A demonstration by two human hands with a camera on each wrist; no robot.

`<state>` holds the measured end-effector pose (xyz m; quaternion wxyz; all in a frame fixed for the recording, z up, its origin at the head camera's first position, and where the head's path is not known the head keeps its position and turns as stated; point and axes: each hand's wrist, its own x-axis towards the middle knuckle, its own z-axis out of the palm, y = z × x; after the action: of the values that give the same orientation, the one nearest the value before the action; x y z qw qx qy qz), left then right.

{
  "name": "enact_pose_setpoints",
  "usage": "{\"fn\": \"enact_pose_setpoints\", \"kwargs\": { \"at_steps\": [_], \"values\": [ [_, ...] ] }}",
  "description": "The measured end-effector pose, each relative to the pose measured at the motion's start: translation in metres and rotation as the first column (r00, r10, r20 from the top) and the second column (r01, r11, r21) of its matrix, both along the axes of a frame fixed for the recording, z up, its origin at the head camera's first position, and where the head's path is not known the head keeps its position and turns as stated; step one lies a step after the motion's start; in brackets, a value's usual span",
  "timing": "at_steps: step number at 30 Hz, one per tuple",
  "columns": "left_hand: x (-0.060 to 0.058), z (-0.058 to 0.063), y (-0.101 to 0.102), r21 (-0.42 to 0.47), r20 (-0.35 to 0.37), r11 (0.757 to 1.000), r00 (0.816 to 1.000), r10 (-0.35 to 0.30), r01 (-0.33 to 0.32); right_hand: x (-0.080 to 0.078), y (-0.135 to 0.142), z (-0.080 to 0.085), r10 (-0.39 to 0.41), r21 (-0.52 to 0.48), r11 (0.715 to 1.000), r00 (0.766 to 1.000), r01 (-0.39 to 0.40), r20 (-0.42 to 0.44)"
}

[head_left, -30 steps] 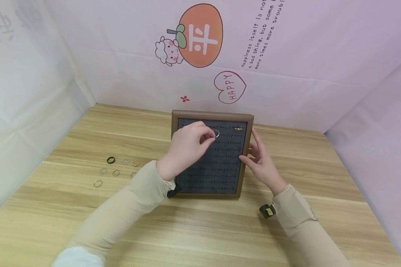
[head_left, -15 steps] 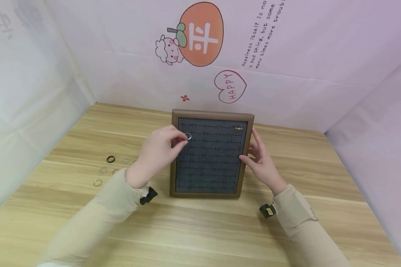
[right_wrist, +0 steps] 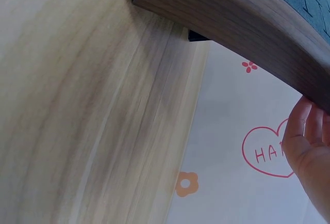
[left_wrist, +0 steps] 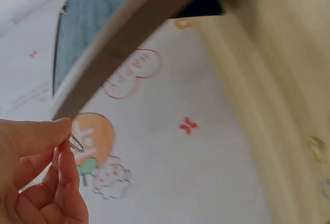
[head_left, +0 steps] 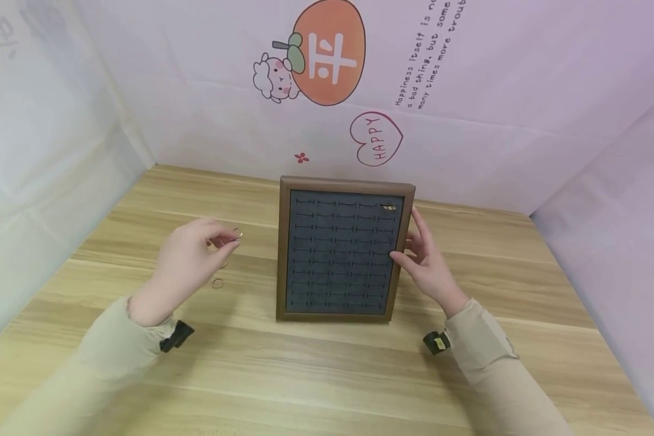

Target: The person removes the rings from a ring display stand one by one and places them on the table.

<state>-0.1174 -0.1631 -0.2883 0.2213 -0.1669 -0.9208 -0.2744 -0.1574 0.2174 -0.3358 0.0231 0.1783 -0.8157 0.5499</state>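
Between thumb and fingertips my left hand (head_left: 193, 254) pinches a thin silver ring (left_wrist: 76, 142), held in the air left of the ring display board (head_left: 338, 254). That board has a brown wooden frame and a dark grey slotted pad, and it stands propped up on the table. One gold ring (head_left: 389, 207) sits in its top right slot. My right hand (head_left: 427, 266) holds the board's right edge, thumb on the front and fingers behind. On the table under my left hand lies a thin ring (head_left: 217, 283); the hand and forearm hide the others there.
A wood-grain table (head_left: 327, 375) carries everything. White printed cloth (head_left: 207, 121) hangs behind and along both sides. A black prop (right_wrist: 198, 36) shows at the back of the board. Blurred gold rings (left_wrist: 315, 147) appear at the left wrist view's edge.
My left hand, still pinching the ring, has moved left and down from in front of the board to over the loose rings. My right hand stays on the frame.
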Motion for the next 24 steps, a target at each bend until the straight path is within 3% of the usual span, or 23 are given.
{"fn": "enact_pose_setpoints", "kwargs": {
  "at_steps": [7, 16, 24],
  "values": [
    [0.012, -0.015, -0.028, -0.088, 0.040, 0.996, 0.999, 0.018, -0.014, 0.001, 0.000, 0.000, -0.004, 0.003, 1.000, 1.000, 0.004, 0.000],
    [0.020, -0.030, -0.051, -0.172, 0.249, 0.985, 0.968, 0.036, 0.007, 0.001, 0.000, 0.001, -0.012, 0.014, 1.000, 1.000, 0.012, 0.009],
    [0.019, -0.048, -0.058, -0.221, 0.292, 0.974, 0.956, 0.009, 0.058, 0.002, 0.001, 0.002, -0.019, 0.027, 0.999, 1.000, 0.019, 0.018]
  ]
}}
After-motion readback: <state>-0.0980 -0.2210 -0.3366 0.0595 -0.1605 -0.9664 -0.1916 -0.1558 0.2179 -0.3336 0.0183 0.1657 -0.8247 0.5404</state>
